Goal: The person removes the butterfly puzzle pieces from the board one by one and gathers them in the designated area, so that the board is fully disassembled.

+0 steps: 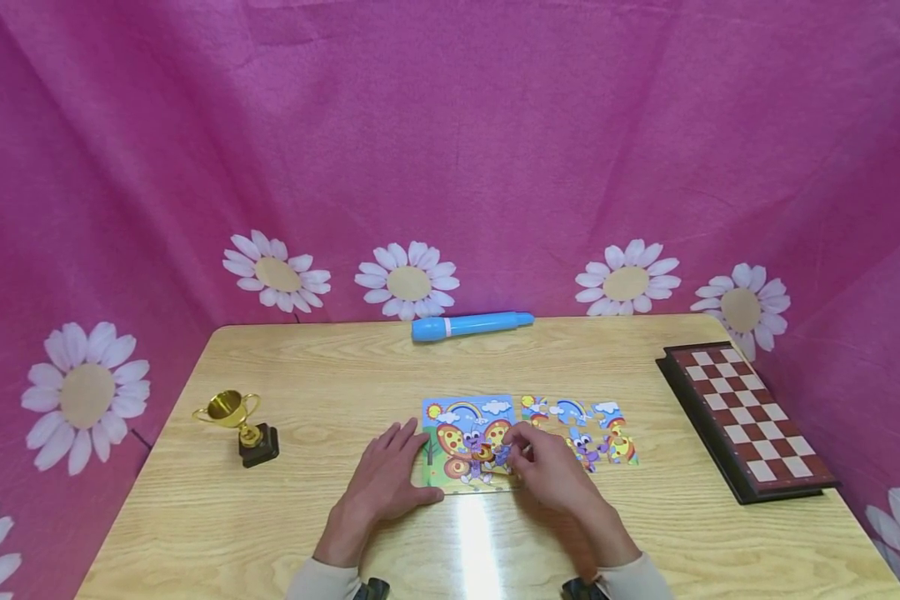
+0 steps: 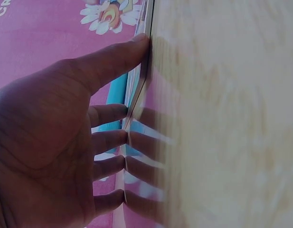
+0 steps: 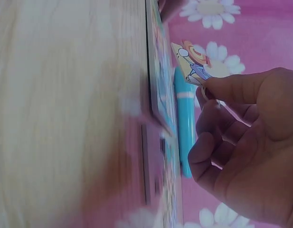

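Observation:
A butterfly picture board (image 1: 457, 408) lies on the wooden table in front of the person. The left hand (image 1: 386, 472) rests flat at the board's left edge, its fingers straight and its thumb along the near corner. Between thumb and forefinger the right hand (image 1: 551, 471) pinches a jigsaw piece (image 3: 191, 64) just above the board's right side; the piece looks tilted in the right wrist view. Several loose jigsaw pieces (image 1: 570, 412) lie beside the board to the right, partly hidden by the right hand.
A small gold trophy cup (image 1: 249, 433) stands to the left. A blue toy microphone (image 1: 472, 326) lies along the table's back edge. At the right sits a chessboard box (image 1: 750, 412) with red and white squares. Pink flowered cloth (image 1: 450, 150) hangs behind the table.

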A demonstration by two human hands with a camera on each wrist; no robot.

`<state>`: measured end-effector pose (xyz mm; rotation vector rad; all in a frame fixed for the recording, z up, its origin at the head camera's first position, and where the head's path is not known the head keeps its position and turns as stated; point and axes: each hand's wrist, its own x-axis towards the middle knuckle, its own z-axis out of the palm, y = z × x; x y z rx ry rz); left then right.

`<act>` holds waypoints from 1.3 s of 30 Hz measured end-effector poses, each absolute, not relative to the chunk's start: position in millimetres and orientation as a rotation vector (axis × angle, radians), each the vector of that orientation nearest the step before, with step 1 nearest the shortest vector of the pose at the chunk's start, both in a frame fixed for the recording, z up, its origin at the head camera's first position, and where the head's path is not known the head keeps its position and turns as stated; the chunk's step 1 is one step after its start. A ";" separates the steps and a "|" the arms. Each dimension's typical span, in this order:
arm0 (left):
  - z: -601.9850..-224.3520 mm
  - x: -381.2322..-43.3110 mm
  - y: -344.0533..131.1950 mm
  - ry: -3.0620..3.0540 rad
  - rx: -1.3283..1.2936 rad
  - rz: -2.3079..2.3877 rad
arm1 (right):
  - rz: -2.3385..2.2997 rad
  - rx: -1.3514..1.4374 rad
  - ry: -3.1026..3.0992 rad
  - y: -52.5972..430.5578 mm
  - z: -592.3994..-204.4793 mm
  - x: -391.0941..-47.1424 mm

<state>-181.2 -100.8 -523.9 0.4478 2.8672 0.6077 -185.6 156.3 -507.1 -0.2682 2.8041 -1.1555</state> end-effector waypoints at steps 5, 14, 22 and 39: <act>-524.2 -181.0 -100.8 2.861 0.438 0.611 | -1.193 -0.221 2.792 172.1 -506.8 -186.2; -524.0 -180.0 -100.9 2.840 0.419 0.640 | -1.217 -0.056 2.721 194.1 -503.9 -183.7; -522.9 -180.2 -100.9 2.844 0.420 0.641 | -1.127 -0.035 2.796 216.6 -502.4 -180.0; -523.2 -179.6 -100.2 2.849 0.417 0.637 | -1.033 0.107 2.810 260.1 -507.7 -168.8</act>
